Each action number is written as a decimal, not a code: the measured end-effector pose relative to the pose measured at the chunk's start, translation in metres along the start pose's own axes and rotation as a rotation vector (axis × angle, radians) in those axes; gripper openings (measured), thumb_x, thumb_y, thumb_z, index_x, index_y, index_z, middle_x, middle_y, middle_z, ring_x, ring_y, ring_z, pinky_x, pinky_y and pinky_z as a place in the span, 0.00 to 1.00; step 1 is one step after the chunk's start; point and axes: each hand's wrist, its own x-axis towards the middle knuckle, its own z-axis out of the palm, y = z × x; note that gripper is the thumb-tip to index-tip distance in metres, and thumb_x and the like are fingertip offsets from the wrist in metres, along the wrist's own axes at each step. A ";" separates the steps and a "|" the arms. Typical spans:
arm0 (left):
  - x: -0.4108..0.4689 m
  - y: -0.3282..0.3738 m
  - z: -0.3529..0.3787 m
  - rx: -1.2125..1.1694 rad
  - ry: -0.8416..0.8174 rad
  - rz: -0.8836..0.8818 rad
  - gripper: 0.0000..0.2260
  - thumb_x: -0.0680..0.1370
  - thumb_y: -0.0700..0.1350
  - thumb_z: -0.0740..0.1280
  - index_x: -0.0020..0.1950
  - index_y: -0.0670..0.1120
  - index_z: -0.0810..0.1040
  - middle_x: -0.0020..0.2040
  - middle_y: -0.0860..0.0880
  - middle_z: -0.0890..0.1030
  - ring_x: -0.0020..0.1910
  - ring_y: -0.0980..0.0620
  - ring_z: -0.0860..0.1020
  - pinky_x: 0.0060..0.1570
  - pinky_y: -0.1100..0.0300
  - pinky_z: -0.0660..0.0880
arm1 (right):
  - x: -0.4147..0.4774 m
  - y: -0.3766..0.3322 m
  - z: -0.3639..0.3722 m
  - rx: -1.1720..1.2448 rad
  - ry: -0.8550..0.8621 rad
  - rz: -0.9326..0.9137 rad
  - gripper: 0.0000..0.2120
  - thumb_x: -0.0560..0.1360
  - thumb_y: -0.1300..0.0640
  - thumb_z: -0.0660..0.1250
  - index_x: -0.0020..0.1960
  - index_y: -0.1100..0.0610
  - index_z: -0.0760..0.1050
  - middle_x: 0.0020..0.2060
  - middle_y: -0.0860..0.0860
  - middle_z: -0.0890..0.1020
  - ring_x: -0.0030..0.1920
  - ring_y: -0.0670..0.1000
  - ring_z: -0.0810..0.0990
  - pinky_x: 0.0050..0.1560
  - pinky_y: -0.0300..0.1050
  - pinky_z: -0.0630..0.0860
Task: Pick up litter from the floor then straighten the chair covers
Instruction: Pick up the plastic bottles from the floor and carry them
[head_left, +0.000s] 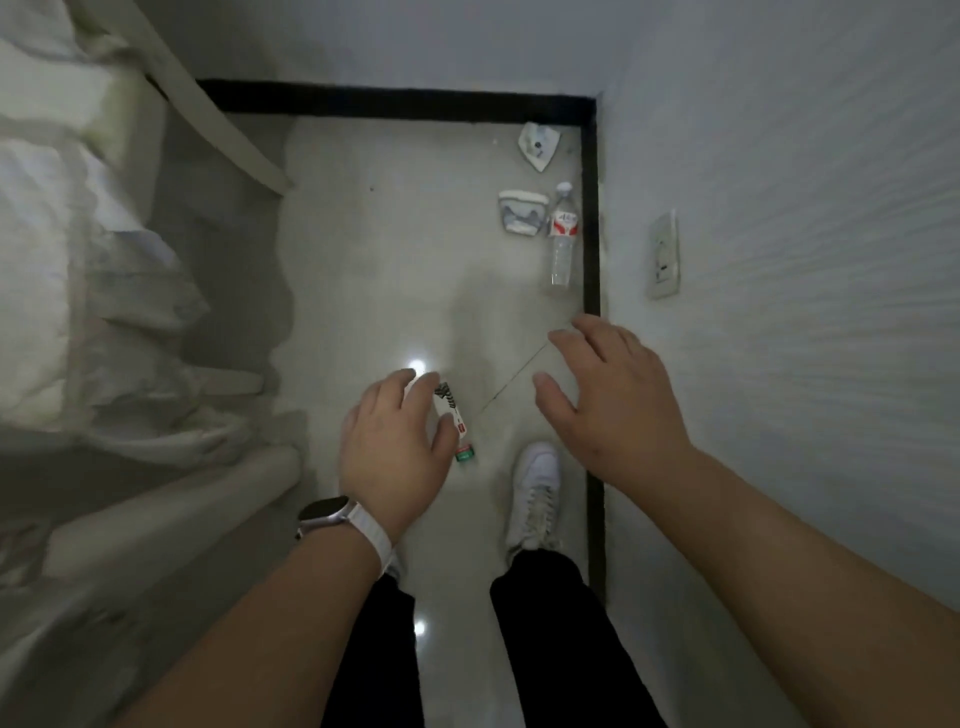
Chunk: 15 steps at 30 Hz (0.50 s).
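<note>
There is one view only, from the person's head. It looks forward and steeply down at the floor (389, 249), with both hands near the lens and the wall corner farther ahead.

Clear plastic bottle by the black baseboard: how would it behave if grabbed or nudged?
The bottle looks see-through along its body, so probably empty and light. Whether it stands or lies is unclear; on the glossy floor a nudge would likely tip or roll it. Thin walls may buckle under a firm grip.
</note>
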 end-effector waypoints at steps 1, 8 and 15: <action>0.009 -0.009 0.024 -0.028 -0.017 -0.040 0.23 0.73 0.55 0.59 0.62 0.46 0.79 0.60 0.43 0.79 0.57 0.40 0.78 0.53 0.47 0.75 | 0.009 0.010 0.021 0.004 -0.004 0.015 0.25 0.76 0.43 0.57 0.66 0.57 0.75 0.65 0.58 0.75 0.64 0.59 0.73 0.61 0.55 0.70; 0.059 -0.068 0.184 -0.217 -0.125 -0.355 0.23 0.77 0.52 0.66 0.70 0.45 0.72 0.66 0.42 0.74 0.64 0.40 0.71 0.61 0.50 0.69 | 0.075 0.080 0.152 0.044 -0.011 0.087 0.26 0.77 0.44 0.58 0.69 0.58 0.71 0.68 0.59 0.72 0.65 0.61 0.71 0.62 0.58 0.69; 0.090 -0.108 0.305 -0.285 -0.150 -0.627 0.32 0.69 0.54 0.76 0.67 0.41 0.70 0.60 0.36 0.75 0.60 0.35 0.74 0.59 0.49 0.70 | 0.132 0.135 0.247 0.080 -0.007 0.122 0.26 0.78 0.44 0.59 0.72 0.57 0.67 0.68 0.56 0.71 0.65 0.57 0.70 0.63 0.54 0.70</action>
